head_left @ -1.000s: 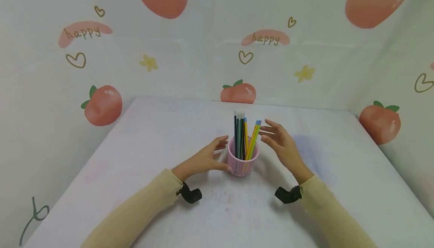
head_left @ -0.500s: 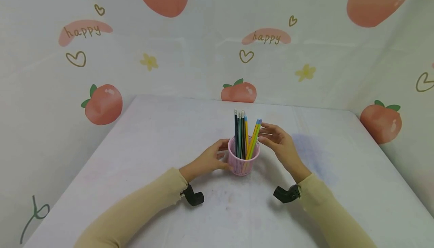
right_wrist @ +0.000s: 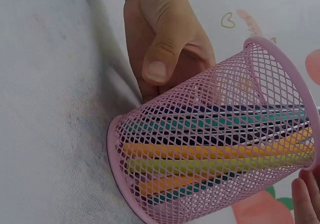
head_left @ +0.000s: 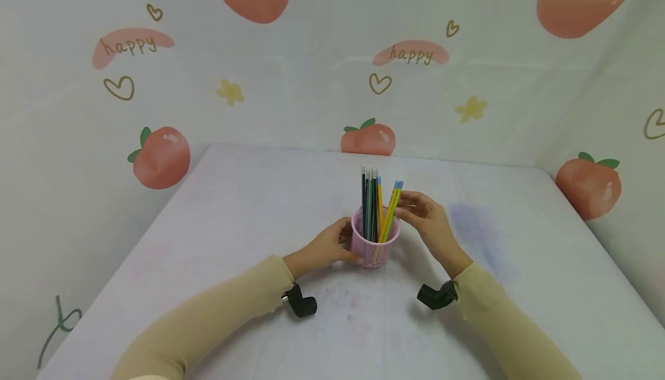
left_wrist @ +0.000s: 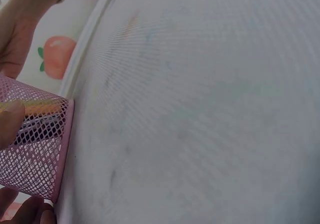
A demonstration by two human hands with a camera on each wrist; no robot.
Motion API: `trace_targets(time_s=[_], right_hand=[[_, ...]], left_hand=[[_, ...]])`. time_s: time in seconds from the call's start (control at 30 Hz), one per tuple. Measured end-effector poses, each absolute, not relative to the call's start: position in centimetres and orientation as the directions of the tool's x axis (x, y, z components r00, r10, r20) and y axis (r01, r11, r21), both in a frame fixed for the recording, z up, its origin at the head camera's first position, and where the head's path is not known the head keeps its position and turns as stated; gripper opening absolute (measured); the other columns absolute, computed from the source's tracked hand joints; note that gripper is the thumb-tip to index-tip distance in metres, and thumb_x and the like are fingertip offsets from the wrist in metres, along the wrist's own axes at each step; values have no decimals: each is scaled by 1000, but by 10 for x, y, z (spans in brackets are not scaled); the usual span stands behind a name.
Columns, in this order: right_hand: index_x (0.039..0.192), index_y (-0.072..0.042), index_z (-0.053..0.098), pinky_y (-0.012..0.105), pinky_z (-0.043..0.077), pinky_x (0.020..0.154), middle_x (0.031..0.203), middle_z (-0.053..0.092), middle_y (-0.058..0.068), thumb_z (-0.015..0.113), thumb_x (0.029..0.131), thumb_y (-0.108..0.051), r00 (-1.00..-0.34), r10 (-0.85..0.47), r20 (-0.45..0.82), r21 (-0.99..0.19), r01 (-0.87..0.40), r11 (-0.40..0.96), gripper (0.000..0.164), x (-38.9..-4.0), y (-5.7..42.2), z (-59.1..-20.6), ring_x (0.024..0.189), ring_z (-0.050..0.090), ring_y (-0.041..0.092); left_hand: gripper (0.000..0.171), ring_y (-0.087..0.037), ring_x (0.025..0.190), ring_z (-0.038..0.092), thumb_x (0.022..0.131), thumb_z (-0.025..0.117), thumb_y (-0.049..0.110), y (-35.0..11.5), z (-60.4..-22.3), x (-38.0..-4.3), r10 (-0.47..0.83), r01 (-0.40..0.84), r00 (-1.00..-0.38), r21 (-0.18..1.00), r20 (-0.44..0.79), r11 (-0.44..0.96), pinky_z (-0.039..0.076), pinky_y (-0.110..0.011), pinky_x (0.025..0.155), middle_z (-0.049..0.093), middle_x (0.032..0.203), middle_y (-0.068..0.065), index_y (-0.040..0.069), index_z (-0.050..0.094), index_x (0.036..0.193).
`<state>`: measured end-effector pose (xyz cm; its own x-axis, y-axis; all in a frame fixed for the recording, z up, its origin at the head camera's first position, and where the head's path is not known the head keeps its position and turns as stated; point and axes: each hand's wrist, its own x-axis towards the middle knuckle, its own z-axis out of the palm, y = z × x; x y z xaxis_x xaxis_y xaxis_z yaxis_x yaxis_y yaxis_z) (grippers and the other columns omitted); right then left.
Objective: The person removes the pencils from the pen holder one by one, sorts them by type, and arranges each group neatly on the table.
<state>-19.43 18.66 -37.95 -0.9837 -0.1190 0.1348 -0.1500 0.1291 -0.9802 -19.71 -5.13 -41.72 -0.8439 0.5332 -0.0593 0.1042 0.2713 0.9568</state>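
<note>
A pink mesh pencil holder (head_left: 375, 256) stands upright on the table, filled with several dark and green pencils (head_left: 369, 207) and a few yellow and lime ones (head_left: 390, 212). My left hand (head_left: 323, 247) grips its left side, thumb (left_wrist: 10, 124) at the front and fingers around the back. In the right wrist view the left hand (right_wrist: 167, 29) lies along the mesh wall. My right hand (head_left: 432, 218) is at the right rim, its fingers partly hidden behind the yellow pencils, thumb beside them. Its fingertips (right_wrist: 304, 199) show by the rim in the right wrist view.
A white cloth covers the table (head_left: 249, 207), with a blue stain (head_left: 480, 235) right of the right hand. Behind it hangs a white backdrop (head_left: 301, 79) printed with peaches, hearts and flowers. Black cameras (head_left: 302, 302) sit on both wrists.
My left hand has moved right and taken hold of the pencil holder's side. My right hand has come slightly down and in toward the rim. The holder stays in place on the table.
</note>
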Motion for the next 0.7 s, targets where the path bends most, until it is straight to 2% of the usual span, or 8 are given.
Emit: trace_targets(time_s=[0.2,0.47,0.7], right_hand=[[130,3,52,16,52,88,105,63,-13,67,91,-12,-985,-119,124,-980,-140,138,44,-194,185,-377,99,62,3],[128,4,53,16,52,87,104,63,-10,67,91,-9,-988,-106,112,-978,-128,164,42,-194,183,-376,97,62,3],[127,5,54,16,52,86,103,64,-10,68,90,-9,-989,-97,115,-976,-130,173,42,-193,182,-375,96,62,3]], left_hand=[[80,-31,129,48,73,82,1,-49,-421,-199,548,120,-834,951,-58,284,38,-43,112,51,137,-18,-4,38,140],[89,-28,133,46,73,83,2,-48,-423,-200,554,102,-829,954,-75,282,35,-42,113,48,143,-14,1,34,146],[89,-25,133,46,73,83,3,-46,-422,-202,560,86,-822,949,-105,303,34,-42,114,48,144,-11,4,34,147]])
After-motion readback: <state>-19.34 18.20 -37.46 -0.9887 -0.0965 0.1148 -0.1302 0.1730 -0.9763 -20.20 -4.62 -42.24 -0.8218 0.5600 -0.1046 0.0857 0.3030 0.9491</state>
